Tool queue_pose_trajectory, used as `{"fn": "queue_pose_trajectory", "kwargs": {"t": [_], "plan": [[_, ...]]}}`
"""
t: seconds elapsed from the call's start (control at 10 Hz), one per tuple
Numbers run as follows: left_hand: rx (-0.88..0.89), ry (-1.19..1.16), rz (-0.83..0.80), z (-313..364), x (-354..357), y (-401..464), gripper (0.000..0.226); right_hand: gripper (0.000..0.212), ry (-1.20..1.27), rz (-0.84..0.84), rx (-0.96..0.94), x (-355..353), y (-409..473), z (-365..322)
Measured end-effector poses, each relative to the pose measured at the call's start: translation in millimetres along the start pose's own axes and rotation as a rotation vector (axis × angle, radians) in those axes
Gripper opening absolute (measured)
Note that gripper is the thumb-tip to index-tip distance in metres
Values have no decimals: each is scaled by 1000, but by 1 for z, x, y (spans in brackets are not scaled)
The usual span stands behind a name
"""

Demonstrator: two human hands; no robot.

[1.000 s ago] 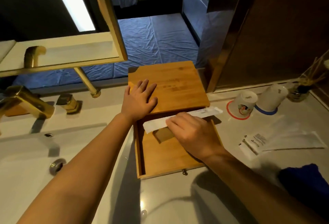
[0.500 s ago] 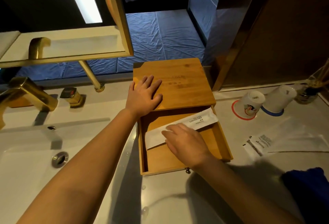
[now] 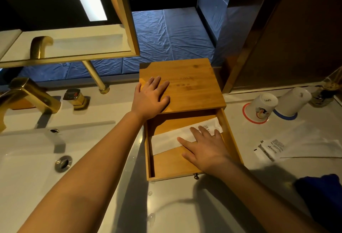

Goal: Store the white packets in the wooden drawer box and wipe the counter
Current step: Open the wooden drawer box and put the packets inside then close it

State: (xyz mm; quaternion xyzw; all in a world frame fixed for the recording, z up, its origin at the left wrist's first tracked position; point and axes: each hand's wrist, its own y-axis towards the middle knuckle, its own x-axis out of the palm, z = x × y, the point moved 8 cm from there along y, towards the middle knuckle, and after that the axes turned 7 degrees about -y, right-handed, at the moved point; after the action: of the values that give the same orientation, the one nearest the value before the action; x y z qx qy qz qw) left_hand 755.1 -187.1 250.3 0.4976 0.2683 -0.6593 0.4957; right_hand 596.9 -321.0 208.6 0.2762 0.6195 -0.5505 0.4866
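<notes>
While the drawer [image 3: 185,164] stands pulled out of the wooden box [image 3: 192,84], one white packet [image 3: 172,140] lies slantwise inside it, right end hidden under the right hand [image 3: 205,145]. That hand lies flat, fingers spread, pinching nothing. Left hand [image 3: 151,95] rests spread on the box lid. More white packets [image 3: 288,145] lie on the pale surface [image 3: 185,210] to the right, print too small to read. Blue cloth [image 3: 322,194] is cut off at frame edge. Two upturned cups [image 3: 277,105] behind.
</notes>
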Motion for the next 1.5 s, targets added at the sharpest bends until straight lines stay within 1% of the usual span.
{"fn": "queue_pose_trajectory", "kwargs": {"t": [0.1, 0.2, 0.3, 0.4, 0.6, 0.7, 0.9, 1.0, 1.1, 1.2, 1.3, 1.4, 1.5], "plan": [[-2, 10, -4, 0, 0, 0, 59, 58, 21, 6, 45, 6, 10, 6], [-3, 9, -11, 1, 0, -1, 59, 60, 63, 60, 62, 4, 25, 8], [-5, 2, -15, 2, -1, -1, 60, 58, 121, 110, 37, -4, 31, 10], [-2, 4, -12, 1, -1, -1, 60, 57, 72, 199, 78, -9, 24, 9], [3, 5, -9, 2, 0, 0, 60, 58, 49, 190, 121, -12, 27, 2], [2, 13, -13, 1, 0, 0, 60, 59, 71, 220, 143, -13, 35, 3], [-4, 14, -12, -1, 0, 0, 60, 59, 87, 226, 147, -11, 39, 4], [-4, 16, -13, -1, 0, 0, 60, 59, 157, 230, 120, -16, 27, 3], [1, 15, -4, -1, 0, 0, 59, 53, 265, 264, 90, -26, -1, 11], [5, 15, 3, -3, 0, 0, 58, 35, 353, 499, 39, -43, -48, 31], [2, 27, -1, -4, 2, 0, 57, 27, 191, 733, 74, -44, -92, 60], [6, 41, -6, -3, 2, 0, 58, 23, 261, 694, 324, -19, -110, 114], [3, 52, -15, -3, 2, 0, 59, 47, 289, 491, 581, 24, -119, 166]]}}
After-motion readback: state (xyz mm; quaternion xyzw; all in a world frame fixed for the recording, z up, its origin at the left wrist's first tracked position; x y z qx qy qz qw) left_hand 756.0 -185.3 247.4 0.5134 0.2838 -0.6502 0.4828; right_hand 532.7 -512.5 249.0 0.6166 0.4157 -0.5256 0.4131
